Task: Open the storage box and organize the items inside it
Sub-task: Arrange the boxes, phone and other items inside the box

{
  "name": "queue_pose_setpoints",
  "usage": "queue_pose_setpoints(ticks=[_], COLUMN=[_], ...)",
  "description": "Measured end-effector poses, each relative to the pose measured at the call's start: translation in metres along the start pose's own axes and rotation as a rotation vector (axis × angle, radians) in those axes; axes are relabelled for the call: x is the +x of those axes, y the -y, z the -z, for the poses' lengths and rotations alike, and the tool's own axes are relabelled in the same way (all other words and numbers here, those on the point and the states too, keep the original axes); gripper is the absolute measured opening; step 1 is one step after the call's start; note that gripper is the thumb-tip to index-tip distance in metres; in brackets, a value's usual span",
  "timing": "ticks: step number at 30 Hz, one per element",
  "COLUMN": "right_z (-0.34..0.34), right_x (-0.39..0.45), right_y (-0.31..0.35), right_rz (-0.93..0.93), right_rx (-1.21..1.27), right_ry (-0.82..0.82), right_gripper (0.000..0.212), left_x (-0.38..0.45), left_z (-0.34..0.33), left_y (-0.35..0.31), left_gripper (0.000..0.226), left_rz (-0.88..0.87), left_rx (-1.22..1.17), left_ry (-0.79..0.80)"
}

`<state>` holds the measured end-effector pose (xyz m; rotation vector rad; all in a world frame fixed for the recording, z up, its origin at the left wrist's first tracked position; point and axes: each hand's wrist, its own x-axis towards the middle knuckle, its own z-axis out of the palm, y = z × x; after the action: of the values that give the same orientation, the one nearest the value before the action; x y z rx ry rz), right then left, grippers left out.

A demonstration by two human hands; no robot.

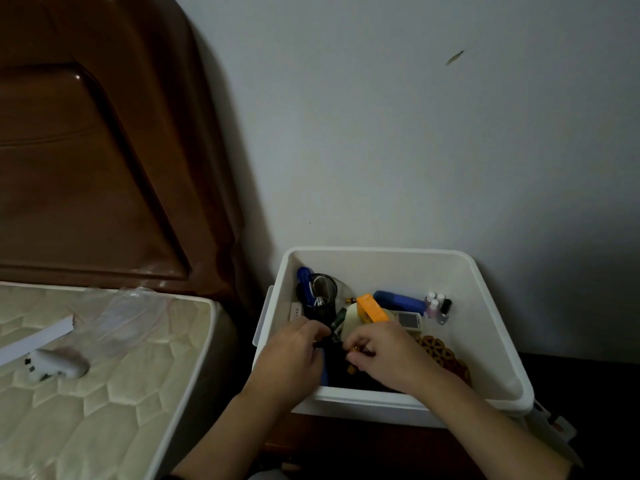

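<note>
The white storage box [498, 344] stands open against the wall, with no lid on it. Both my hands reach into its near side. My left hand [294, 355] has its fingers curled around a small dark item near a blue piece. My right hand [384, 355] pinches a small gold-coloured item over a black object. Inside the box lie an orange tape dispenser [372, 308], a blue case [398, 301], small nail polish bottles [438, 306], coiled black and blue cables [315, 292] and a brown openwork coaster [440, 351].
To the left lies a quilted mattress [104, 393] with a white charger [55, 367], a white strip [38, 339] and a clear plastic bag [124, 317]. A dark wooden headboard [86, 150] rises behind it. The box sits on a dark wooden stand [346, 445].
</note>
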<state>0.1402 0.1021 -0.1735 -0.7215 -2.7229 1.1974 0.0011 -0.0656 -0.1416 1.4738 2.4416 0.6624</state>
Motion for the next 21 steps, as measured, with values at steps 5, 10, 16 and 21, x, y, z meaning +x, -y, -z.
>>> queue_pose_setpoints(ticks=[5, 10, 16, 21], right_z=[0.008, 0.010, 0.019, 0.034], right_x=[-0.006, -0.008, -0.008, 0.005], right_y=[0.025, 0.041, 0.056, 0.049], right_rz=[-0.039, -0.119, -0.050, -0.044], right_rx=[0.395, 0.404, 0.504, 0.321], right_ry=[-0.105, -0.233, -0.010, -0.078], right_gripper=[0.011, 0.018, 0.027, 0.025], left_x=[0.003, 0.010, 0.009, 0.002], left_z=[-0.001, 0.003, -0.003, 0.004], left_y=[-0.015, -0.030, -0.023, -0.014], left_gripper=[0.070, 0.043, 0.044, 0.030], left_rz=[-0.015, 0.030, 0.078, 0.148], left_rx=[-0.227, -0.133, -0.220, -0.250], left_ry=[0.154, 0.166, 0.191, -0.096])
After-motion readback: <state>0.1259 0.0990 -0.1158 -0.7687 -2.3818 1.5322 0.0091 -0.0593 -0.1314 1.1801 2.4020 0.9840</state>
